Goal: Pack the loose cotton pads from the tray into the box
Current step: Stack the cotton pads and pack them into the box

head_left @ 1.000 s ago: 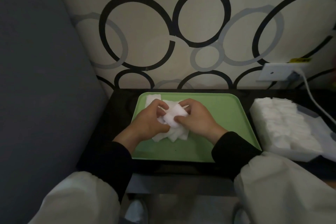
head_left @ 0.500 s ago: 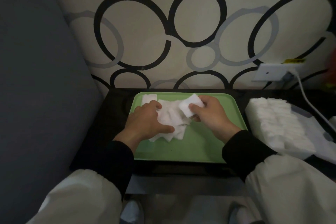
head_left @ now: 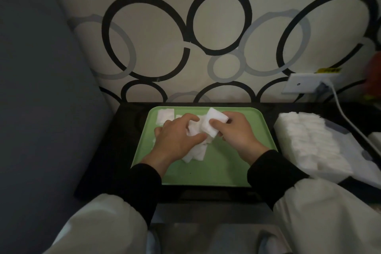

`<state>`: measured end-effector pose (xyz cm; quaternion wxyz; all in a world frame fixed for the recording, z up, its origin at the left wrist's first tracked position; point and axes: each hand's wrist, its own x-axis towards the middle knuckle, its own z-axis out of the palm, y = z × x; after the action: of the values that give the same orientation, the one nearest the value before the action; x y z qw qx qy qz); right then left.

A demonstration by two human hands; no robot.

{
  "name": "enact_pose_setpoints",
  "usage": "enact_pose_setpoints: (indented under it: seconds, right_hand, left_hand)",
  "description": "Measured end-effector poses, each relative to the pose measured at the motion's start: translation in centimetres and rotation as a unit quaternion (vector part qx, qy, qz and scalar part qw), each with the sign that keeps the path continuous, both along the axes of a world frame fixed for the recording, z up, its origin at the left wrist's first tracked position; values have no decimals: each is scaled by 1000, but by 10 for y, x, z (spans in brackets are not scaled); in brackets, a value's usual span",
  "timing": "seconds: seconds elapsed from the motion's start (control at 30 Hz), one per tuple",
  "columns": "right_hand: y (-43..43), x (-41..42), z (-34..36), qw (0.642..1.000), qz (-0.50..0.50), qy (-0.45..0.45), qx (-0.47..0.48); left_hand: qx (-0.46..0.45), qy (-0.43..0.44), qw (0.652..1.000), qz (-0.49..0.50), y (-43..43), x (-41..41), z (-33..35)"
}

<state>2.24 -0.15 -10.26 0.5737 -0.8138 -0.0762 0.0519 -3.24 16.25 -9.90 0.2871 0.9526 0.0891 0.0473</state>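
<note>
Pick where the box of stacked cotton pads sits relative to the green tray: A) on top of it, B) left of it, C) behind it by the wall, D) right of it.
D: the box sits on the dark table right of the green tray, past the right hand pinching cotton pads.

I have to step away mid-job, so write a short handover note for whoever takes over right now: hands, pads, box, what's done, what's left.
Left hand: grips pads in the loose pile on the green tray.
Right hand: pinches a small stack of pads just above that pile.
Single pad: lies apart at the tray's far left corner.
Box: right of the tray, already holding rows of pads.
Left to do: put the held stack in the box, then the pile and the single pad.
</note>
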Motion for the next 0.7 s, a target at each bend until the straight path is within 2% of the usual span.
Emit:
enact_pose_setpoints:
  seconds: [0.1,0.2,0.37,0.53,0.63,0.7]
  right_hand:
    - [-2,1,0,999,30,24,0]
    - [-3,3,-2,1000,12,28,-2]
    - [-15,1,6,999,2,33,22]
    - [-25,-3,13,993,58,66,74]
    - [-27,-6,15,988,83,93,92]
    - [-26,-8,16,985,96,101,100]
  left_hand:
    - [-23,-20,999,20,-5,3,-1]
    - [-38,-48,997,47,-7,5,-1]
    - [-238,-138,960,59,-3,0,13]
    - [-433,-85,897,15,-2,-11,26]
    - [-491,-55,869,0,-8,-18,32]
    - [-500,-43,865,3,-11,-20,33]
